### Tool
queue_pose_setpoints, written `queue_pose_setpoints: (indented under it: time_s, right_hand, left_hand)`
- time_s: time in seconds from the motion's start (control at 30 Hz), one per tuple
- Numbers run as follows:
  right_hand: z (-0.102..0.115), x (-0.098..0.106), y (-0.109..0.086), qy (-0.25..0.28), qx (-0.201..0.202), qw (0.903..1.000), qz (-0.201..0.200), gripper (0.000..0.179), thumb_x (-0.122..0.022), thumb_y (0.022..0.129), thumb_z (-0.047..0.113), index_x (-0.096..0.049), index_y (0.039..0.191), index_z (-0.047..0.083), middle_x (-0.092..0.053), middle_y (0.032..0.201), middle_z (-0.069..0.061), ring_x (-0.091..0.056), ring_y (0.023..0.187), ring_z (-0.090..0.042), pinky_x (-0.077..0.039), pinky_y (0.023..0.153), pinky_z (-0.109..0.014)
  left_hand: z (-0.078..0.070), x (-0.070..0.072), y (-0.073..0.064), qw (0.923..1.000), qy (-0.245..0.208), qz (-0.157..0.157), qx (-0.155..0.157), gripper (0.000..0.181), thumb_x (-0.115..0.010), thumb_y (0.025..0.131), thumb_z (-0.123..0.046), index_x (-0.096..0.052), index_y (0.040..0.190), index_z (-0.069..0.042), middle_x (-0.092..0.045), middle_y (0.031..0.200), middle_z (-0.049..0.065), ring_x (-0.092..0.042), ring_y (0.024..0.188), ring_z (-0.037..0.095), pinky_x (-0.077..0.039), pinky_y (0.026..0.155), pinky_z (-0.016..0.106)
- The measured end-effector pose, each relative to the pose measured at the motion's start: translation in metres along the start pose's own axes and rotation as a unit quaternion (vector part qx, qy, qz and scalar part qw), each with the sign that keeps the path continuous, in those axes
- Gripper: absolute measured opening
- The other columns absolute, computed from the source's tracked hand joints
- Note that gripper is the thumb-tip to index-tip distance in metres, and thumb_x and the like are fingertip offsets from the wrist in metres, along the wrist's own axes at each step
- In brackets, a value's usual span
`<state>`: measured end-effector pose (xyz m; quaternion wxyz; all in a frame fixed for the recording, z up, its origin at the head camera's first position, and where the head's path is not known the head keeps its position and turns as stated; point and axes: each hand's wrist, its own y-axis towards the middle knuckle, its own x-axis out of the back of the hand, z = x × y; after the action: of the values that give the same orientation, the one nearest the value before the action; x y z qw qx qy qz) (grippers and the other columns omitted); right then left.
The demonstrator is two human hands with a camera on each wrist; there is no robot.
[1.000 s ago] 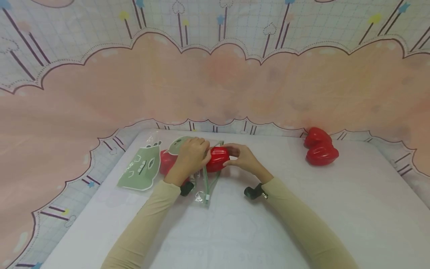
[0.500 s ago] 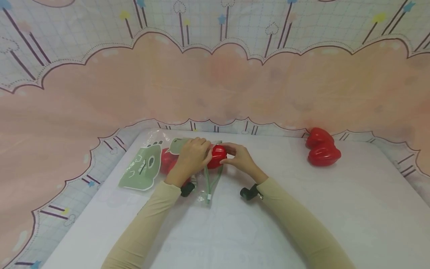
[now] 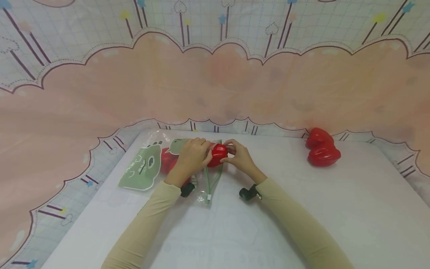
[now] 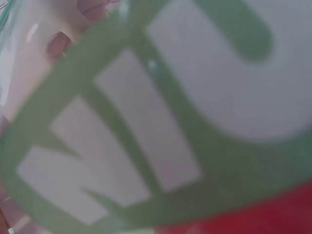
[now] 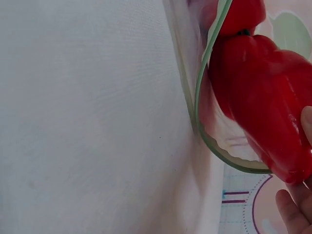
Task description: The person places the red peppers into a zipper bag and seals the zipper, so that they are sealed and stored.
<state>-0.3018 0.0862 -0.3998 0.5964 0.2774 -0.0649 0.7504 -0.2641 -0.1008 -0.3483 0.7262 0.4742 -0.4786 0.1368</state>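
A red bell pepper (image 3: 218, 155) sits at the mouth of a clear zip bag (image 3: 141, 170) with green cartoon print. My right hand (image 3: 243, 160) holds its outer end between thumb and fingers. In the right wrist view, the bag's green zip edge (image 5: 199, 97) loops around the pepper (image 5: 268, 92), and another pepper (image 5: 243, 14) lies deeper inside. My left hand (image 3: 194, 155) grips the bag near its opening; its fingertips are partly hidden. More red peppers (image 3: 167, 160) lie inside the bag. Green print (image 4: 112, 122) with white letters fills the left wrist view.
Two red bell peppers (image 3: 323, 154) lie touching at the back right of the white table (image 3: 215, 231). A patterned cloth (image 3: 215, 86) hangs behind the table. Dark wrist cameras (image 3: 248, 192) sit at both cuffs.
The pepper has gone slightly further into the bag's mouth. My right hand has shifted a little left with it, and its fingers have moved slightly. The left hand stays nearly still.
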Motion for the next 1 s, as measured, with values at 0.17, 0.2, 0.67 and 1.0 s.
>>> queue_pose_setpoints:
  time_s: [0.17, 0.2, 0.67, 1.0]
  right_hand:
    - [0.0011, -0.0013, 0.0000, -0.018, 0.023, 0.9996, -0.004, 0.051, -0.077, 0.072, 0.003, -0.058, 0.119, 0.001, -0.063, 0.122, -0.018, -0.060, 0.115, -0.030, -0.047, 0.096, -0.037]
    - [0.0013, -0.0014, -0.0003, -0.022, 0.028, 0.9993, -0.004, 0.051, -0.077, 0.072, 0.003, -0.058, 0.119, 0.001, -0.063, 0.121, -0.018, -0.061, 0.114, -0.030, -0.047, 0.096, -0.037]
    - [0.0027, -0.0035, 0.0002, -0.047, 0.022, 0.9987, -0.002, 0.053, -0.076, 0.072, 0.001, -0.059, 0.123, 0.000, -0.062, 0.123, -0.018, -0.059, 0.115, -0.030, -0.049, 0.093, -0.038]
    - [-0.0009, -0.0075, 0.0028, -0.004, 0.026, 0.9985, 0.048, 0.052, -0.075, 0.072, -0.001, -0.057, 0.120, -0.002, -0.062, 0.122, -0.019, -0.061, 0.112, -0.032, -0.050, 0.092, -0.036]
  left_hand:
    - [-0.0005, 0.0008, -0.0010, 1.0000, -0.001, 0.002, 0.002, 0.018, -0.059, 0.084, -0.018, -0.066, 0.093, -0.004, -0.067, 0.082, 0.007, -0.061, 0.076, 0.022, -0.052, 0.074, 0.034]
    - [-0.0006, 0.0009, -0.0012, 1.0000, -0.001, 0.001, 0.002, 0.017, -0.059, 0.083, -0.018, -0.065, 0.092, -0.004, -0.067, 0.081, 0.007, -0.060, 0.075, 0.021, -0.052, 0.073, 0.034]
    - [-0.0015, 0.0026, -0.0075, 0.9983, 0.057, -0.010, -0.009, 0.020, -0.059, 0.079, -0.021, -0.065, 0.090, -0.006, -0.067, 0.082, 0.008, -0.061, 0.080, 0.024, -0.049, 0.079, 0.037]
    - [-0.0020, 0.0061, -0.0084, 0.9973, 0.074, 0.002, -0.004, 0.019, -0.059, 0.081, -0.023, -0.066, 0.087, -0.007, -0.068, 0.084, 0.007, -0.061, 0.082, 0.023, -0.048, 0.080, 0.037]
